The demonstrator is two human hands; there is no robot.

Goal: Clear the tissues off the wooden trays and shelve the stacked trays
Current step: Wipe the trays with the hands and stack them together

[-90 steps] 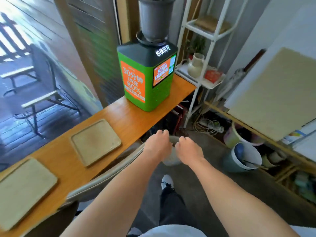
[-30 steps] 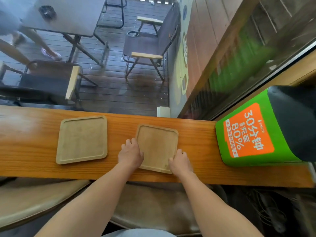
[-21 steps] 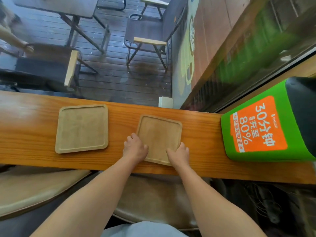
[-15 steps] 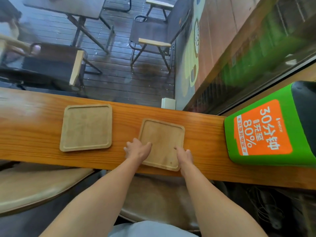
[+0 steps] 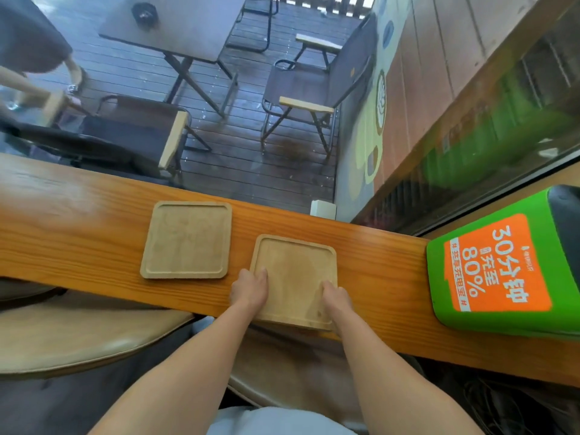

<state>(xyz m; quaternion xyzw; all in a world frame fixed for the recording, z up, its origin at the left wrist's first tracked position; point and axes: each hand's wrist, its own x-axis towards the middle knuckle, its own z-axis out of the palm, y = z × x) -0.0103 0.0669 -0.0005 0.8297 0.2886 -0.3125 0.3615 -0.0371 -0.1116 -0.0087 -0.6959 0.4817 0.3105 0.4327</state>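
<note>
Left tray (image 5: pixel 187 240) sits flat on the wooden counter (image 5: pixel 78 233), bare, no tissue on it, nobody touching it. It's now just beside the right tray, small gap between their near corners; half a second ago they were clearly further apart.

Right tray (image 5: pixel 296 279) is the one in hand. It's been dragged toward the person and leftward: its near edge now hangs just over the counter's front lip, where a second ago it lay fully on the wood. Also bare, no tissue visible anywhere in view.

Left hand (image 5: pixel 251 288): clamped on the tray's left near edge, thumb lying on the rim, fingers curled down the side. Right hand (image 5: pixel 335 298): same on the right near corner, thumb on top, fingers hidden under or behind the edge, so can't confirm how far they wrap.

Green charging kiosk (image 5: pixel 502 265) far right, well apart from both trays, not in the way.

Read: tissue clearing looks done for these two. Pulling the edge off the counter gives finger access underneath, so I'd judge this is the pick-up before stacking it on the left tray. Shelving not started; no shelf in frame.
</note>
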